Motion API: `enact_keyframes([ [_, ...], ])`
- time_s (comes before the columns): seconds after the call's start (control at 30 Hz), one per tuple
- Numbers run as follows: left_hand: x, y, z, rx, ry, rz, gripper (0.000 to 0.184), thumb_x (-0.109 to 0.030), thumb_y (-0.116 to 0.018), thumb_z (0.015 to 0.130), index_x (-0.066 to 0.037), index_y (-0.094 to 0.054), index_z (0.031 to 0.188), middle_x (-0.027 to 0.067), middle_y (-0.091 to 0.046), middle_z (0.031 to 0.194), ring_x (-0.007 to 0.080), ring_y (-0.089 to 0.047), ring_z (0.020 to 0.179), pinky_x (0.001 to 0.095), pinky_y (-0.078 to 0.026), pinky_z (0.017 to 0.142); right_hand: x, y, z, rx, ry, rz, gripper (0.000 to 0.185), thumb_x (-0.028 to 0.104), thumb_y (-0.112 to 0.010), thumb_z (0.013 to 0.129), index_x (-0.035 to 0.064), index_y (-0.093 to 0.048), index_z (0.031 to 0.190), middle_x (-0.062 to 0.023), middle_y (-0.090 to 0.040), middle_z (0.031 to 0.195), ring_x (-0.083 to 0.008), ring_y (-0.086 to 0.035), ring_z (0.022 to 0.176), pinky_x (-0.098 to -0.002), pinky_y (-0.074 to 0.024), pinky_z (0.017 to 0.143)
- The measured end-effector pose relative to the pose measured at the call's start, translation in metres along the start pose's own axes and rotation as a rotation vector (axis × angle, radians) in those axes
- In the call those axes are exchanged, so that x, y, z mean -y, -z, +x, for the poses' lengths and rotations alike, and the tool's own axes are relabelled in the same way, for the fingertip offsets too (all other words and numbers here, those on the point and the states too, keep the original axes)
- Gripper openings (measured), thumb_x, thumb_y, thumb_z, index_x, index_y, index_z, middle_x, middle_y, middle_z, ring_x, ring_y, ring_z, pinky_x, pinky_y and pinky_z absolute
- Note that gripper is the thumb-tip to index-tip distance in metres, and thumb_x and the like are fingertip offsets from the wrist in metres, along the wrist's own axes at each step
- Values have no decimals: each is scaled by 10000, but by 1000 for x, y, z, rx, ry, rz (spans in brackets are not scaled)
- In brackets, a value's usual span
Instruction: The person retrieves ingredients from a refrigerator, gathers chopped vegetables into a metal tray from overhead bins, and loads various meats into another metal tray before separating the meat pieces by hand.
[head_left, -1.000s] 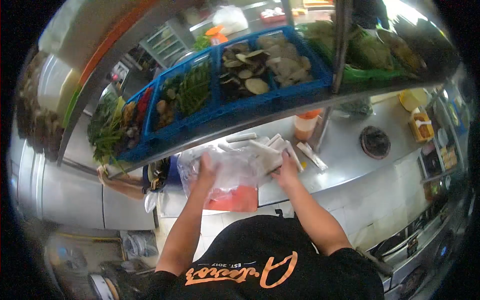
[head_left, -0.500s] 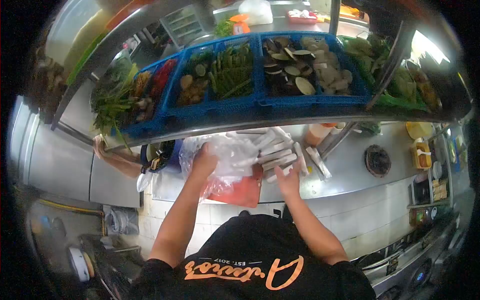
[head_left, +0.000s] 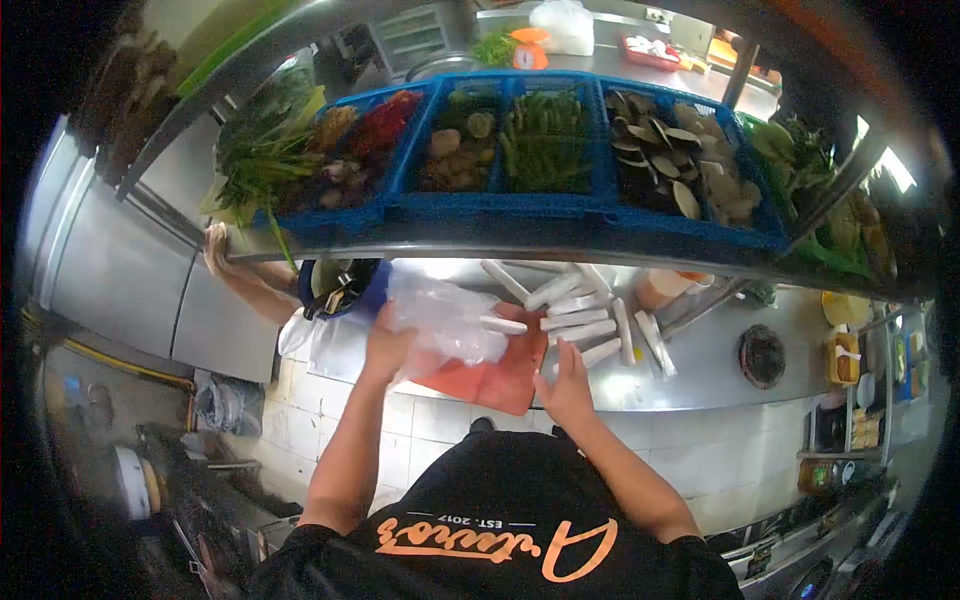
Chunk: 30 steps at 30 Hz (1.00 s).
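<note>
My left hand [head_left: 388, 347] is closed on the side of a clear plastic bag [head_left: 445, 320], which hangs over a red cutting board [head_left: 500, 380]. One white wrapped stick [head_left: 503, 325] pokes out at the bag's mouth. My right hand [head_left: 568, 385] has its fingers apart and holds nothing; it is beside the board's right edge, just below several white wrapped sticks [head_left: 582, 318] lying on the steel counter [head_left: 690, 375].
Blue baskets [head_left: 600, 205] of cut vegetables stand on a shelf above the counter. An orange-capped container [head_left: 662, 288] and a dark round object [head_left: 762, 357] are to the right. At left, another person's arm [head_left: 250, 280] reaches toward the shelf, near a blue container [head_left: 372, 290].
The view has shifted. The bag has moved away from the sticks, which now lie more exposed on the counter. My right hand has drawn back from them toward the board.
</note>
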<state>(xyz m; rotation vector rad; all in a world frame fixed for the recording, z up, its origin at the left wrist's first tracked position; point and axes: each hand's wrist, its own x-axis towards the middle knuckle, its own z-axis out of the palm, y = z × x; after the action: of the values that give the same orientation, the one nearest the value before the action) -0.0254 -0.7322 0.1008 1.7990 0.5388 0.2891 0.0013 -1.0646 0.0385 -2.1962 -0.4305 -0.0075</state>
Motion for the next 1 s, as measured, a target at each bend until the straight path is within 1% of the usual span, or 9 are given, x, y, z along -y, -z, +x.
enact_keyframes([
  [0.23,-3,54,-30,-122,91,-461,527,44,-561,737,22,-539,1262,109,-651,1093,231,-638,978,323,-511,883,34,-22,36,75,225,-99,693,248,-665,808,-34,-403,1384,-275,-435,1400,-463,-413,1285,-496,-343,1095],
  [0.4,94,99,-29,-88,333,-649,411,19,-560,756,36,-591,1166,132,-645,1067,261,-656,911,360,-534,841,49,-86,85,411,407,-719,586,199,-608,818,31,-467,1362,-219,-476,1379,-399,-463,1263,-539,-341,1074],
  [0.43,91,105,-32,-102,344,-837,366,-14,-568,790,46,-600,1150,153,-654,1053,280,-670,895,402,-555,814,54,-89,90,307,400,-673,374,145,-560,828,47,-612,1184,-159,-501,1401,-332,-429,1327,-550,-308,1103],
  [0.5,68,127,-54,-60,349,-987,361,-77,-553,853,46,-578,1192,174,-648,1108,298,-667,954,432,-561,835,63,-77,102,443,315,-708,402,158,-555,852,48,-604,1236,-114,-472,1451,-305,-396,1365,-491,-286,1141],
  [0.6,108,162,-73,-161,353,-1156,379,-159,-537,898,38,-575,1220,184,-654,1132,315,-668,977,460,-560,847,12,-80,117,460,563,-496,550,190,-613,835,42,-522,1357,-120,-444,1481,-304,-451,1333,-402,-399,1073],
  [0.73,140,195,-105,-343,353,-1327,379,-131,-543,866,30,-596,1206,161,-673,1092,310,-673,973,460,-564,836,30,-28,129,686,140,-417,652,243,-682,822,135,-466,1428,-155,-561,1329,-338,-558,1193,-422,-500,914],
  [0.83,126,204,-126,-403,250,-1349,475,-317,-500,933,-6,-552,1288,178,-634,1196,337,-644,1037,490,-539,882,17,0,150,385,396,-714,590,243,-702,828,171,-508,1380,-151,-621,1197,-361,-624,1031,-434,-514,856],
  [0.97,123,200,-157,-308,196,-1650,589,-436,-543,924,-23,-514,1343,175,-609,1261,339,-614,1100,505,-503,951,74,-72,125,592,224,13,469,244,-689,886,45,-547,1286,-132,-608,1174,-255,-626,1038,-363,-535,813],
  [1.0,126,195,-157,-263,145,-1608,593,-415,-575,905,-17,-512,1341,178,-611,1258,340,-609,1108,499,-500,951,148,-88,112,922,176,69,532,225,-668,904,60,-478,1373,-150,-577,1267,-245,-598,1130,-367,-530,854],
])
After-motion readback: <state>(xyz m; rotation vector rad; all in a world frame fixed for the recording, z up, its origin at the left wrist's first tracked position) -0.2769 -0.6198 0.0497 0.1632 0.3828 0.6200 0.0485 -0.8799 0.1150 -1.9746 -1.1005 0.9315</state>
